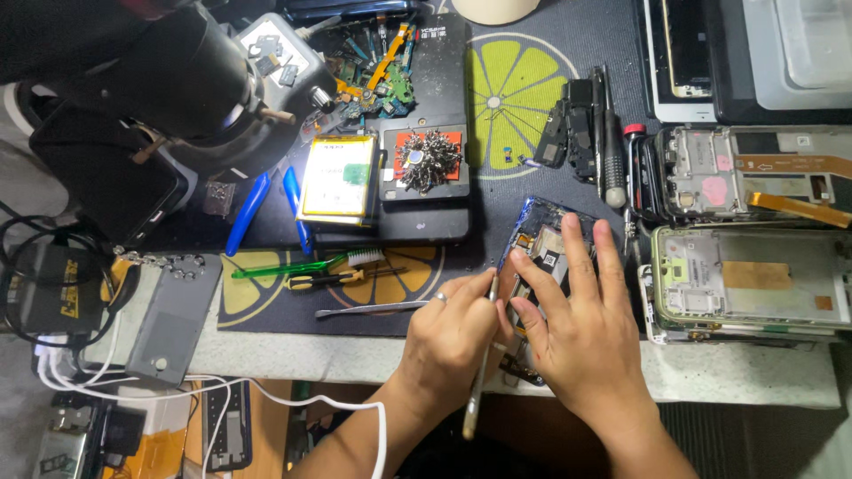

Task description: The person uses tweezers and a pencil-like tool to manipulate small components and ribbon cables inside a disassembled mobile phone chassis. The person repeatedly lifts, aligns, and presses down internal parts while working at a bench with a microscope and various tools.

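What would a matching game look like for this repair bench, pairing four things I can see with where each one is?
Things:
1. opened phone
2. thin metal tool
3. green toothbrush
4. pile of small screws

Places:
A. on the red pad of the black tray
B. in the left hand
C. under the fingers of the right hand
D. lying on the lemon-print mat, left of the hands

Pairs: 1-C, 2-B, 3-D, 4-A
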